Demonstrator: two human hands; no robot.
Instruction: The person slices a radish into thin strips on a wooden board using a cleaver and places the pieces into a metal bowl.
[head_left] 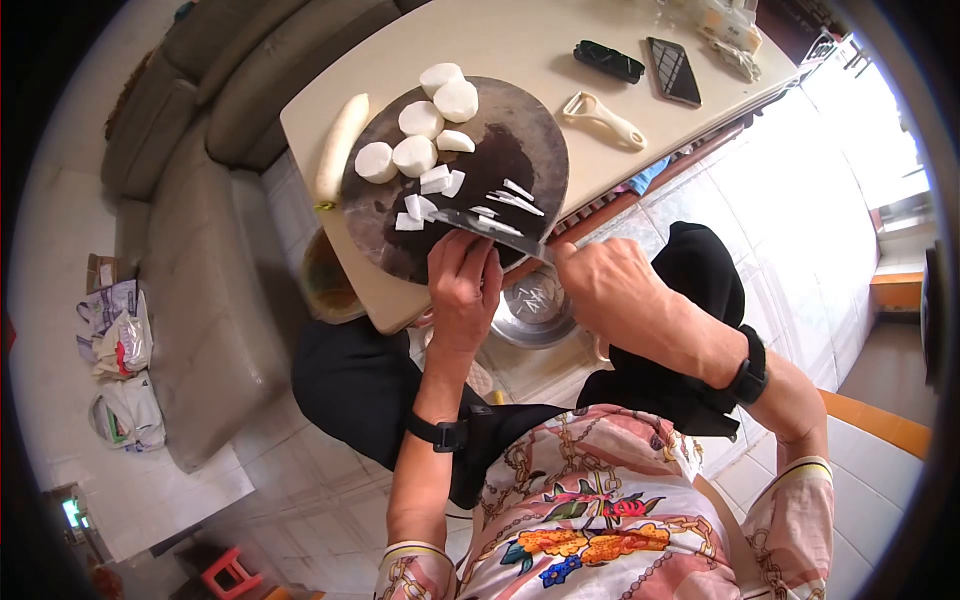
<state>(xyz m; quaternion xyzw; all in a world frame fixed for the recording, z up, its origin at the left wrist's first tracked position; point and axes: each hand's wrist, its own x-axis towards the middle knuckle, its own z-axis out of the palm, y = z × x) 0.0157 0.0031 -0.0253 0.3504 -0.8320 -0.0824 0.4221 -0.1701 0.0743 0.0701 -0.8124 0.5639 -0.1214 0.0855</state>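
My right hand (612, 283) grips a kitchen knife (500, 232), its blade reaching left across the near part of a round dark cutting board (520, 120). Right behind the blade, my left hand (462, 272) has its fingers curled together at the board's near edge. Whatever lies under those fingertips is hidden. Thin white radish strips (515, 203) lie just beyond the blade. Small cut radish pieces (437, 180) are left of them, and several thick radish rounds (415, 155) sit along the board's far left side.
A whole white radish (341, 150) lies left of the board. To the right are a peeler (603, 120), a black case-like object (609, 61) and a phone (674, 71). Below the table edge, a metal bowl (535, 310) holds white strips. A grey sofa (215, 300) stands at left.
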